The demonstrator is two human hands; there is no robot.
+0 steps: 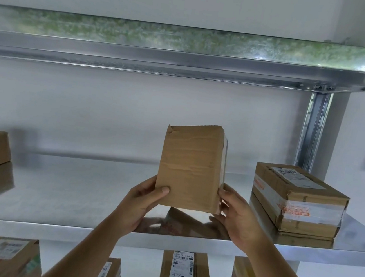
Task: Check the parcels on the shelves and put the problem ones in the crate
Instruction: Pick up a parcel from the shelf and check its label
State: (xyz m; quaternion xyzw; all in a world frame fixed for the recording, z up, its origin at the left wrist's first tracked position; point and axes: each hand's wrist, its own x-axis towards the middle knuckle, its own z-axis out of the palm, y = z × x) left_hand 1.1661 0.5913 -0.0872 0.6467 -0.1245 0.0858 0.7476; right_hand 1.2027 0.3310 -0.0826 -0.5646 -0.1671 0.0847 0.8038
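Above the steel shelf (82, 197): one cardboard parcel (190, 167), upright, gripped by left hand (143, 205) and right hand (236, 216), under inspection; other parcels unchecked on shelves, crate not in view, sorting apparently barely begun.

Two bare arms in my view, no sleeves, no gloves.

I see my left hand (143, 205) and right hand (237, 218) uncovered, with short plain nails; the left thumbnail shows clearly. Both forearms are bare down to the frame's lower edge. I can make out no rings, watch or wristband.
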